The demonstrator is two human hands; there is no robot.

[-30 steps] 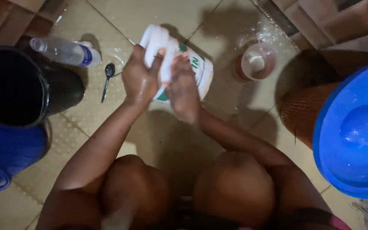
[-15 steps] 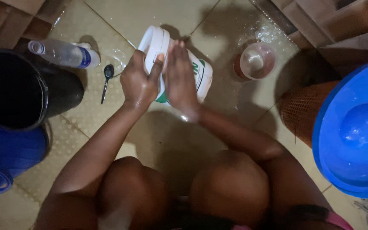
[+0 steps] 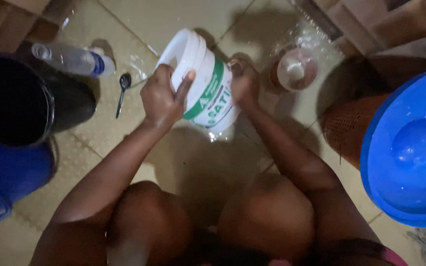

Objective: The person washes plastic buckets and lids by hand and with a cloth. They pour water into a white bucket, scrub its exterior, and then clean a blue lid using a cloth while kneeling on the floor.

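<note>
My left hand (image 3: 161, 98) and right hand (image 3: 244, 83) grip one tilted white bucket (image 3: 204, 83) with a green band, fingers closed around it.

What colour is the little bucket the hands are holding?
The bucket is white with a green band around it, seen in the head view.

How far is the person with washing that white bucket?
Partly done, it seems. The white bucket is already wet, and water lies on the tiled floor beneath it. Right now the left hand grips its rim, tilting it, while the right hand presses on its side. Probably left: the spoon and small clear cup lie untouched nearby. Whether the bucket's inside is clean cannot be seen.
</note>
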